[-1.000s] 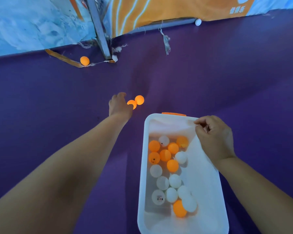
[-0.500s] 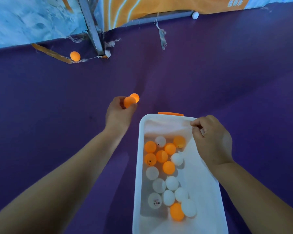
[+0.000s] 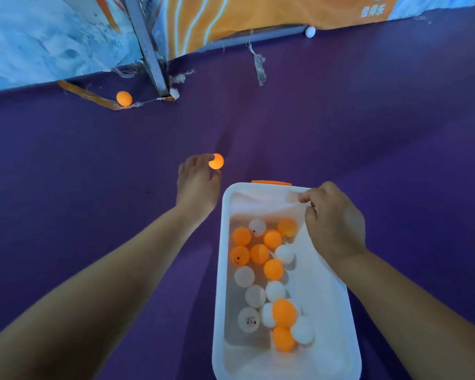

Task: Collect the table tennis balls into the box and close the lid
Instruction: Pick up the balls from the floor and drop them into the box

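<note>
A white plastic box (image 3: 219,270) stands open on the purple floor and holds several orange and white table tennis balls (image 3: 272,270). One orange ball (image 3: 284,312) sits on top of the others near the box's near end. My right hand (image 3: 333,226) pinches the box's far right rim. My left hand (image 3: 198,185) reaches out left of the box's far end, its forefinger and thumb closed round a loose orange ball (image 3: 216,161) low over the floor. No lid is in view.
Another orange ball (image 3: 124,98) lies by a torn strip at the foot of the blue barrier (image 3: 39,42). A white ball (image 3: 310,31) rests against the orange barrier (image 3: 231,15). A metal post (image 3: 148,50) stands between the barriers. An orange latch (image 3: 271,182) marks the box's far end.
The orange ball my left hand held has landed in the box. That hand has reached forward again and closed on the second loose orange ball. My right hand has kept its grip.
</note>
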Motion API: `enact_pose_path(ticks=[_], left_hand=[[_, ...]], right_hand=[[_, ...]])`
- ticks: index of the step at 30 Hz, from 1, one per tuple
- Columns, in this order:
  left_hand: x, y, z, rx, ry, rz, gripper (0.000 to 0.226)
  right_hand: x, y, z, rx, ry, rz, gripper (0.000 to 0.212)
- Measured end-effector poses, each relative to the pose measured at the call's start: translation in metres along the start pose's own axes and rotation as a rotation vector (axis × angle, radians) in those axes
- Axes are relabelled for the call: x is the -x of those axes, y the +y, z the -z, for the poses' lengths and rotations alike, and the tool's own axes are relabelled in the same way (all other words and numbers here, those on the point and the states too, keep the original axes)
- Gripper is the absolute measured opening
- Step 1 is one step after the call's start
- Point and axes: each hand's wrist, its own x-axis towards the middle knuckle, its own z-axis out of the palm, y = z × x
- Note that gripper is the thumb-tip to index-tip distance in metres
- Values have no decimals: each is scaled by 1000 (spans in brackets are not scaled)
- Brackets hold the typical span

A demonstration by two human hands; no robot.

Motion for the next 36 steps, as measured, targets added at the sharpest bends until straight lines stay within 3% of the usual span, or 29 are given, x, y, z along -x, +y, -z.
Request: enact_pose_path(ticks=[4, 8, 13, 15, 19, 22, 26, 28, 31, 36], left_hand=[[-46, -2, -21, -281, -167, -80, 48], [-68, -7, -36, -388, -324, -52, 65], [-60, -25, -37, -453, -178, -145, 49], [-50, -25, -29, -342, -113, -86, 44], [-3, 1, 8, 239, 112, 159, 37], [54, 24, 33, 527, 134, 20, 23], [104, 31, 32, 262, -137, -128, 52], [115, 36, 31, 266, -223, -54, 62], [116, 43, 35, 310, -289, 14, 57], [125, 56, 33, 300, -333, 116, 67]], right_hand=[[0, 3, -5, 46, 45, 45, 22], [-2, 2, -7, 77, 36, 43, 25], [-3, 1, -8, 115, 21, 32, 27], [-2, 1, -8, 108, 18, 38, 26], [-2, 4, -9, 108, 39, 42, 27], [-1, 5, -11, 118, 53, 37, 27], [1, 21, -9, 140, 37, -16, 27], [3, 26, -8, 139, 25, -37, 28], [2, 21, -8, 153, 12, -31, 27], [3, 16, -4, 173, -3, -37, 24]])
